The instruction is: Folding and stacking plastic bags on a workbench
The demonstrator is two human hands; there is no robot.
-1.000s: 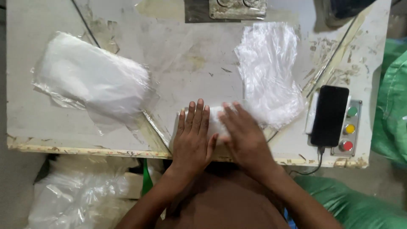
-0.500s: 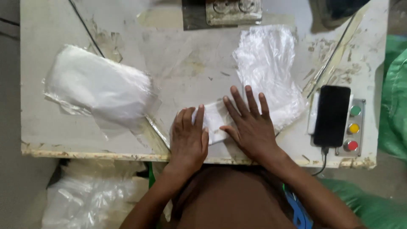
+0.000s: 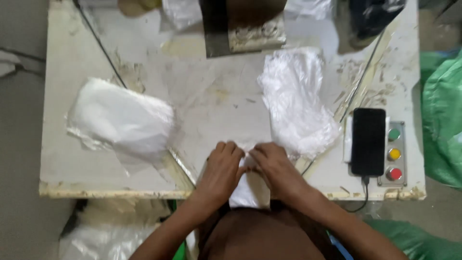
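My left hand (image 3: 221, 171) and my right hand (image 3: 273, 166) sit side by side at the near edge of the worn white worktable (image 3: 82, 159). Both have their fingers curled onto a small white folded piece (image 3: 248, 190) that hangs over the table edge toward me. The fingertips of the two hands nearly meet at its top edge. A loose pile of thin clear plastic bags (image 3: 298, 103) lies just beyond my right hand. A stack of white bagged pieces (image 3: 122, 120) lies to the left of my left hand.
A black phone (image 3: 368, 140) lies on a control box with green, yellow and red buttons (image 3: 394, 154) at the right, its cable hanging off the edge. A metal machine part (image 3: 240, 26) stands at the back. Green sacks (image 3: 440, 120) are right of the table, white bags (image 3: 101, 238) below left.
Both hands lay flat and spread on the white piece before; now the fingers have curled in and pinch its top edge. The view has shifted so the table looks farther up.
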